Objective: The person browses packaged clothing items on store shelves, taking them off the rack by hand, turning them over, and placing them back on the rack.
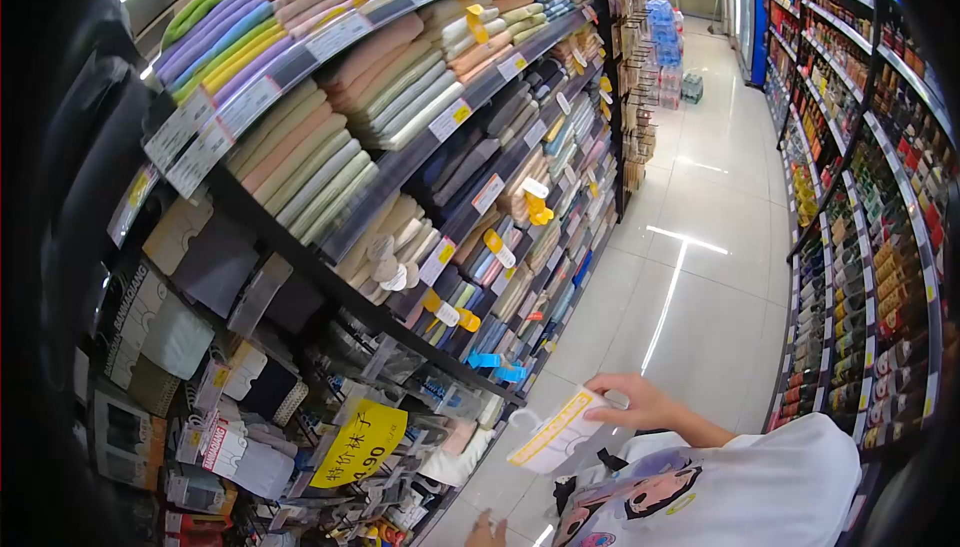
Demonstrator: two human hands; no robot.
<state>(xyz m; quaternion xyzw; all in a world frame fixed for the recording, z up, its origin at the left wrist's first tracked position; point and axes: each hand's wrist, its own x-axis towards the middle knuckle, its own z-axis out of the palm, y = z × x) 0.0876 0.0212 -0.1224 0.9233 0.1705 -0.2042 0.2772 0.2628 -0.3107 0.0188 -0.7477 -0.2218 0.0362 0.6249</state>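
My right hand (632, 402) grips a pack of socks (556, 438), a white card with orange lettering and a small plastic hook at its far end. Thumb and fingers close on the card's near edge, in front of my white shirt (760, 477). Low at the bottom edge, my left hand (486, 531) shows only in part, its fingers apart and nothing seen in them. Closest to it is the rack of hanging sock packs (245, 452), with a yellow price sign (360, 444) on its front.
Shelves of folded towels (400, 97) rise on the left, with price labels and tags along their edges. Across the pale tiled floor (690, 247), bottle shelves (870, 197) line the right side. Wrapped bottle packs (664, 47) stand farther down the aisle.
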